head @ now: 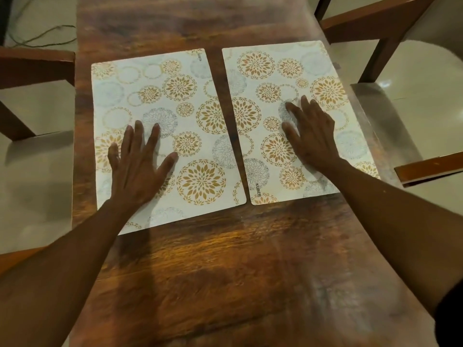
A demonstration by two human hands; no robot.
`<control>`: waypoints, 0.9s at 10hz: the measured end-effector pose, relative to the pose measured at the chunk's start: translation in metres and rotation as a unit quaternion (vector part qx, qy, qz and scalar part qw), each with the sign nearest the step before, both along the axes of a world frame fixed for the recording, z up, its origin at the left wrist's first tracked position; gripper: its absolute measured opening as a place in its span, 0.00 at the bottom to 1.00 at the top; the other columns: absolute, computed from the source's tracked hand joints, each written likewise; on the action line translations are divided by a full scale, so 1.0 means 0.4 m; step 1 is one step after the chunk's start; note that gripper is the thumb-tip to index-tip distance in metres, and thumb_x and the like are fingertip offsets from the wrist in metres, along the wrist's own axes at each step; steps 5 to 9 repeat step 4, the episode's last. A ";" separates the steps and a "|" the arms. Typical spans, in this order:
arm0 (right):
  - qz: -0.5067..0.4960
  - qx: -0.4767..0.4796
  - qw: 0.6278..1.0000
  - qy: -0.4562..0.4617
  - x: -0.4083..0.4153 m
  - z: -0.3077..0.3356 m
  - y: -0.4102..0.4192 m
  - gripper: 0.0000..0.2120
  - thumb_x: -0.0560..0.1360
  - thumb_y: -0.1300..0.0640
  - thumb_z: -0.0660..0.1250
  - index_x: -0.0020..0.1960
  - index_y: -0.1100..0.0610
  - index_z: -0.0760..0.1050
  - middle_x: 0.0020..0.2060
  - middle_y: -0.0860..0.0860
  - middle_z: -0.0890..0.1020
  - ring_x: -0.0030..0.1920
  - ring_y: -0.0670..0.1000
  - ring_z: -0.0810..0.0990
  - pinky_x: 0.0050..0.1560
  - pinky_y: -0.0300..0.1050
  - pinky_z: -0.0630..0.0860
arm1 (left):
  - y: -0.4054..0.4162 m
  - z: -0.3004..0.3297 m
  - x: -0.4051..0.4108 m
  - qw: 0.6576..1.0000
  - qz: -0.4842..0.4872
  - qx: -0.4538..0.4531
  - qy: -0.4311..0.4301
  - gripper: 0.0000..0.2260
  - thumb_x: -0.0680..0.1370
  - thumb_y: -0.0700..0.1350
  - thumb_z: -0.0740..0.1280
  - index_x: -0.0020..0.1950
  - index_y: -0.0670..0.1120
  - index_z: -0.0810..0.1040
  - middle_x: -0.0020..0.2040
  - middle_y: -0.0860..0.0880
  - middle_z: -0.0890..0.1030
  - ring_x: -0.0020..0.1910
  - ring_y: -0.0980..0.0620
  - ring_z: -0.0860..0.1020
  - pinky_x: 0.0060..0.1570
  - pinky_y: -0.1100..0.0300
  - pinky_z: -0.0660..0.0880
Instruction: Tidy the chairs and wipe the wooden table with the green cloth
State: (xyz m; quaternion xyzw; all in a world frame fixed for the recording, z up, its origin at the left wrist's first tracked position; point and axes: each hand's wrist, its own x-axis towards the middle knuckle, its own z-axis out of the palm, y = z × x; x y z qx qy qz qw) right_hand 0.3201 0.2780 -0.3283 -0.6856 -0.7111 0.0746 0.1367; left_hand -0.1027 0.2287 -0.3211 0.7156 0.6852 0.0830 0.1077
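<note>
The wooden table (225, 266) runs away from me down the middle of the view. Two white placemats with gold and grey flower circles lie side by side on it. My left hand (139, 164) lies flat with spread fingers on the left placemat (160, 101). My right hand (310, 136) lies flat on the right placemat (273, 71). A wooden chair (30, 68) stands at the table's left side and another chair (390, 18) at its right side. No green cloth is in view.
A pale tiled floor (426, 101) shows on both sides of the table. A thin cable (45, 36) lies on the floor at the far left. A narrow strip of wood separates the two placemats.
</note>
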 end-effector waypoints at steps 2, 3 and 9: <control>0.010 -0.001 1.000 -0.001 0.007 0.001 0.018 0.28 0.87 0.35 0.49 0.84 0.42 0.57 0.86 0.53 0.55 0.86 0.55 0.50 0.81 0.59 0.49 | 0.009 0.001 0.000 1.000 -0.006 0.002 0.010 0.37 0.81 0.74 0.46 0.87 0.60 0.45 0.88 0.48 0.45 0.87 0.48 0.42 0.82 0.37 0.43; 0.010 0.004 1.000 0.000 0.009 0.002 0.023 0.27 0.87 0.36 0.50 0.84 0.41 0.56 0.86 0.52 0.55 0.86 0.54 0.50 0.82 0.59 0.48 | 0.016 0.008 0.000 1.000 -0.006 0.008 0.005 0.37 0.81 0.74 0.46 0.87 0.60 0.45 0.88 0.48 0.44 0.87 0.48 0.42 0.81 0.37 0.42; 0.011 0.022 1.000 0.003 0.002 0.006 0.021 0.27 0.87 0.37 0.50 0.84 0.42 0.58 0.86 0.52 0.57 0.86 0.54 0.52 0.81 0.58 0.50 | 0.013 0.014 0.007 1.000 -0.009 0.003 0.012 0.36 0.82 0.73 0.46 0.87 0.61 0.43 0.88 0.49 0.41 0.86 0.49 0.40 0.82 0.38 0.40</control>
